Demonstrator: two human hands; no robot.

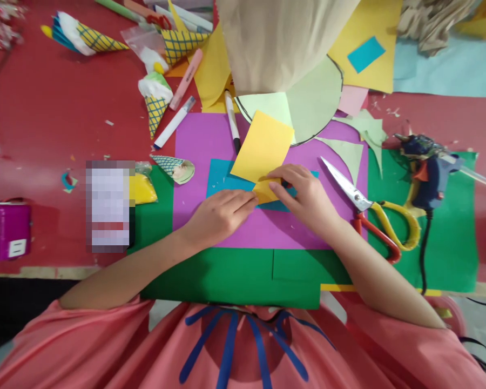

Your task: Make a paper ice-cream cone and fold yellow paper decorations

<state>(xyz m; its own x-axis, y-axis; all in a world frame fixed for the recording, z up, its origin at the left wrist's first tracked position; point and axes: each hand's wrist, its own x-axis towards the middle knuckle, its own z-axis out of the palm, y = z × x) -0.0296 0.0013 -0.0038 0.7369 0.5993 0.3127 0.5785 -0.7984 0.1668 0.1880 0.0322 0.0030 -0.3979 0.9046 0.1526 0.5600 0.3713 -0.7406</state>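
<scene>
Yellow paper, a small piece, sits at centre stage between both hands, over the blue sheet and just below a larger yellow rectangle; whether the two join, I can't tell! Right hand: thumb and forefinger pinching it. Left hand: fingertips at its edge, grip pinching or merely pressing, can't say. Progress? Up on the tabletop, a lattice cone with a white-and-green top looks finished. This piece seems at an early stage: no lattice marks show, no cone shape, so drawing and forming look undone. Scissors lie idle, off to the right.
</scene>
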